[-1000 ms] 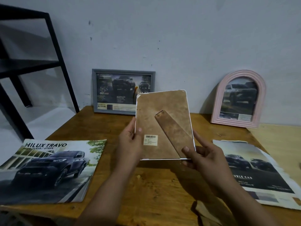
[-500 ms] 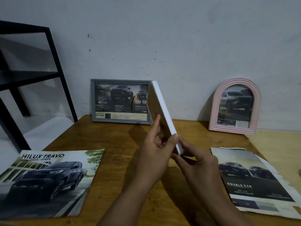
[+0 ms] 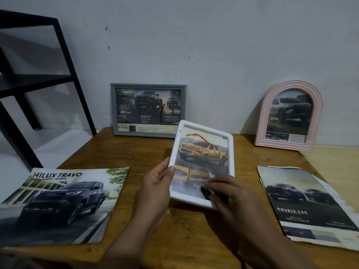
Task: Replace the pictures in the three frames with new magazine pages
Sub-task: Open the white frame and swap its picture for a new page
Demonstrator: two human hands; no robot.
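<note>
A: What is happening with the frames right now?

B: A person is holding a white frame [image 3: 202,166] above the middle of the wooden surface [image 3: 124,150], picture side up. It is showing a yellow pickup truck. The left hand [image 3: 155,189] is gripping the frame's left edge, thumb on the front. The right hand [image 3: 229,197] is lying across the lower right corner, fingers blurred; it seems to be holding the frame there, though the grip is not sharp.

A: And the other two frames?

B: A grey frame [image 3: 148,110] is leaning against the wall at the far side, left of centre, holding a dark truck page. A pink arched frame [image 3: 287,115] is leaning at the far right, also showing a truck page.

A: Any magazine material?

B: A magazine [image 3: 58,202] titled Hilux Travo is lying near left. A loose torn page [image 3: 305,204] reading Double Cab is lying near right.

A: How far along is the job?

B: All three frames are carrying truck pages, so the swapping looks mostly done. I judge the white frame is being checked and is yet to be stood up.
</note>
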